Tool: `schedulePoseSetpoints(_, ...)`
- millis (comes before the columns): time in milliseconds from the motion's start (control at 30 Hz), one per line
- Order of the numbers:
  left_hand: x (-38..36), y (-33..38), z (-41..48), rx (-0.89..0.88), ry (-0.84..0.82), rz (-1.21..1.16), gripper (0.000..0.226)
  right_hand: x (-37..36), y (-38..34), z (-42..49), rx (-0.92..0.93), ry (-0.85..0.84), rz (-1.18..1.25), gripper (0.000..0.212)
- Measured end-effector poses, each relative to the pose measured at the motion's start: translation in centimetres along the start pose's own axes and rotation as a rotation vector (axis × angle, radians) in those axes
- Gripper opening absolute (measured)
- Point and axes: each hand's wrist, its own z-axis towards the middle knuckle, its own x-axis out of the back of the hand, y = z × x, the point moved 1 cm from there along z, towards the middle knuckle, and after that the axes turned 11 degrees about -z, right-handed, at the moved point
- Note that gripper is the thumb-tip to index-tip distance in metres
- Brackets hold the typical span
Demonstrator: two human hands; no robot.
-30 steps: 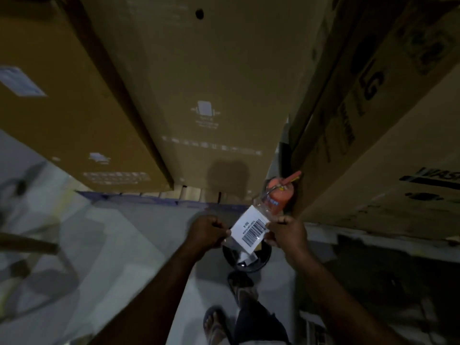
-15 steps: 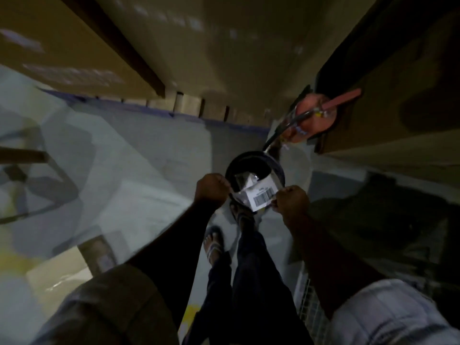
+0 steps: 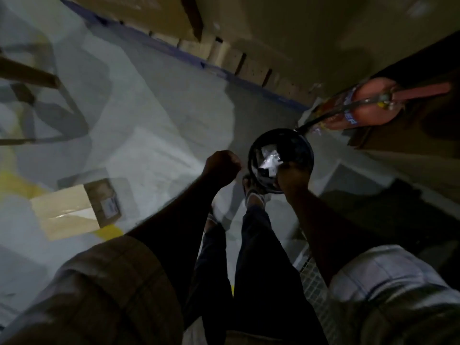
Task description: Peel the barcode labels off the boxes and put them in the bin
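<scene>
A round black bin [image 3: 302, 148] stands on the grey floor in front of my feet, with crumpled white labels [image 3: 270, 155] inside. My right hand [image 3: 292, 176] hovers over the bin's near rim, fingers curled, and a white edge of the barcode label [image 3: 268, 166] shows at its fingertips. To the left of the bin and apart from it, my left hand [image 3: 221, 168] is closed in a fist with nothing visible in it. Tall cardboard boxes [image 3: 286, 26] on a wooden pallet [image 3: 236, 62] rise at the top.
A red fire extinguisher [image 3: 361, 105] leans against a dark box just right of the bin. A small cardboard box [image 3: 67, 212] with a white label [image 3: 110, 207] lies on the floor at left, by a yellow floor line [image 3: 109, 231]. My sandalled foot [image 3: 254, 197] touches the bin.
My left hand has let go of the label and pulled back into a fist. My right hand has carried the label down over the bin. My head has tilted further down.
</scene>
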Motion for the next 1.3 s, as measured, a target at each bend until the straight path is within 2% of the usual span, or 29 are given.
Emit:
schedulePoseSetpoints(133,6.6,-2.9,-2.8,-0.08,0.135,-0.002,0.028,-3.9,-6.9,-4.7,0.204,-0.012,-0.269,0.03)
schedulePoseSetpoints(233,12.5,-6.8,-5.6,-0.062,0.237,-0.056,0.031,-8.7,-12.2,-9.5,0.397,-0.028,-0.431,0.038)
schedulePoseSetpoints(367,20.0,-14.5,-8.1,0.081,0.288,-0.213,0.035,-17.0,-18.3,-16.2,0.649,-0.125,-0.653,0.024)
schedulePoseSetpoints(467,25.5,-21.8,-9.9,0.145,0.326,-0.314,0.035,-24.2,-21.6,-20.9,0.801,-0.142,-0.775,0.025)
schedulePoseSetpoints(667,34.6,-37.1,-14.8,0.25,0.436,-0.556,0.036,-38.3,-25.5,-30.4,0.913,-0.252,-0.97,0.032)
schedulePoseSetpoints(833,38.5,-47.9,-17.8,0.331,0.589,-0.807,0.033,-47.4,-28.4,-35.7,1.041,-0.332,-1.165,0.037)
schedulePoseSetpoints(967,38.6,-53.7,-17.8,0.401,0.639,-0.956,0.036,-52.8,-31.1,-36.0,1.082,-0.339,-1.282,0.043)
schedulePoseSetpoints(1067,38.1,-58.3,-14.9,0.486,0.651,-1.03,0.041,-58.5,-33.6,-34.3,1.053,-0.373,-1.451,0.032)
schedulePoseSetpoints(1133,37.3,-61.6,-11.6,0.55,0.648,-1.097,0.039,-63.1,-34.9,-31.5,1.019,-0.386,-1.547,0.024)
schedulePoseSetpoints(1300,33.3,-69.1,1.3,0.687,0.634,-1.261,0.037,-75.5,-35.3,-19.2,1.156,-0.341,-1.696,0.031)
